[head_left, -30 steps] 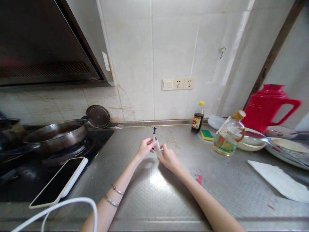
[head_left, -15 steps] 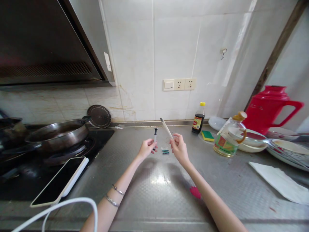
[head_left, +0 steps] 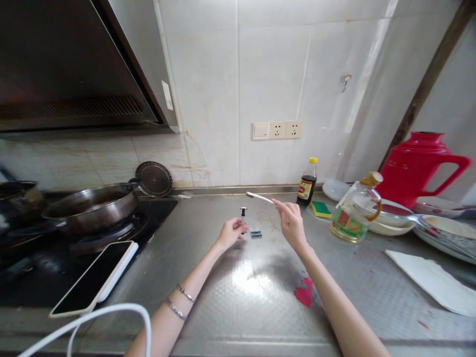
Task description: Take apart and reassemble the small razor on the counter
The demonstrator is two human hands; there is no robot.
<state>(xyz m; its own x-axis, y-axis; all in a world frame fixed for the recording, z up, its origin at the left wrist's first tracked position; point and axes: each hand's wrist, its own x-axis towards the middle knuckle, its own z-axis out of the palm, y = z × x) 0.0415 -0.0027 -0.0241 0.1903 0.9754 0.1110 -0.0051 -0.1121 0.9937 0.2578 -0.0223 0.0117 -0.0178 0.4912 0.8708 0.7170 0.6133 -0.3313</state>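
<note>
Tipped flatter than before, the dark-tipped white stick (head_left: pixel 262 198) is pinched in the right hand (head_left: pixel 292 224), the left hand (head_left: pixel 230 233) gripping a T-headed tool (head_left: pixel 243 214).

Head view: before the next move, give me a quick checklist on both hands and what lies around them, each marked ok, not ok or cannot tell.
1. Left hand grips the slim black-headed tool: ok.
2. Right hand grips the white stick: ok.
3. Small greenish item on the counter, held by neither hand: ok.
4. Counter beside the right forearm free of loose things: not ok, a red piece lies there.
5. White cable apart from the left forearm: cannot tell, they overlap in view.
</note>
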